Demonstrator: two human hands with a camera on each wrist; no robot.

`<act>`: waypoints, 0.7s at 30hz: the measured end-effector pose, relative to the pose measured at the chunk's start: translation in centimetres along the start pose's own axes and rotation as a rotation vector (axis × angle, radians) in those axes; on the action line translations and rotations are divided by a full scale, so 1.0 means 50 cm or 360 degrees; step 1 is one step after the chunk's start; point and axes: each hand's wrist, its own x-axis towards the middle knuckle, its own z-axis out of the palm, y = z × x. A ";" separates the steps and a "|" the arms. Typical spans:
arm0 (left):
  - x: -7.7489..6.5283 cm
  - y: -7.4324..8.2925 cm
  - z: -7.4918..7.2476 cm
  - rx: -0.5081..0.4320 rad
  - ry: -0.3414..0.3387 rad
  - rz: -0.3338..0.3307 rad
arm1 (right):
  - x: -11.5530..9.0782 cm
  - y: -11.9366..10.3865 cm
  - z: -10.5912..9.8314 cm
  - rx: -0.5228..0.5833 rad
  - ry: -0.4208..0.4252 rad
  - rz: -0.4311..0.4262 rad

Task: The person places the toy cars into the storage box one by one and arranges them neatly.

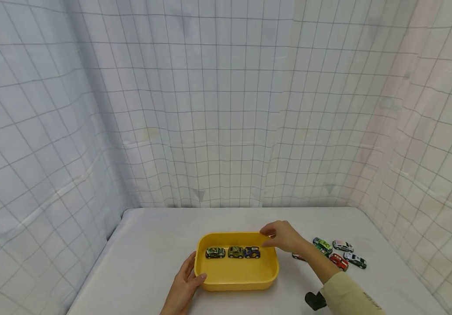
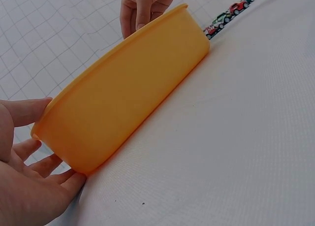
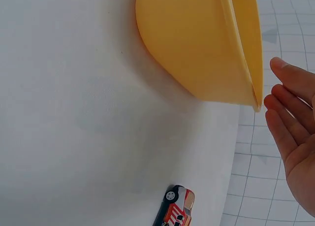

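A yellow plastic tray (image 1: 235, 280) with raised walls rests on the white-covered table. Inside it, a green camouflage toy car (image 1: 215, 253) stands at the left. Another camouflage toy car (image 1: 235, 252) and a dark blue toy car (image 1: 252, 252) sit close together to its right. My left hand (image 1: 184, 282) holds the tray's left end, thumb on the rim and fingers against the outer wall (image 2: 118, 98). Over the far right corner is my right hand (image 1: 285, 236), fingers loosely bent and nothing between them. In the right wrist view its fingertips (image 3: 273, 100) are right beside the rim.
Right of the tray lie several more toy cars: a green one (image 1: 322, 245), a red one (image 1: 338, 262), a white one (image 1: 342, 245) and a black-and-white one (image 1: 355, 260). A small black object (image 1: 315, 301) shows by the right sleeve. Grid-patterned white curtains (image 1: 226, 131) surround the table.
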 end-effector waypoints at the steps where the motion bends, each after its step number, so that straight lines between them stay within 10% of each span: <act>1: 0.000 0.000 -0.001 0.0003 -0.0004 0.0004 | -0.002 0.002 -0.003 0.0004 0.0007 0.0010; 21: 0.003 0.002 -0.004 0.0018 -0.0001 0.0016 | -0.074 0.078 -0.045 -0.0034 0.0114 0.0078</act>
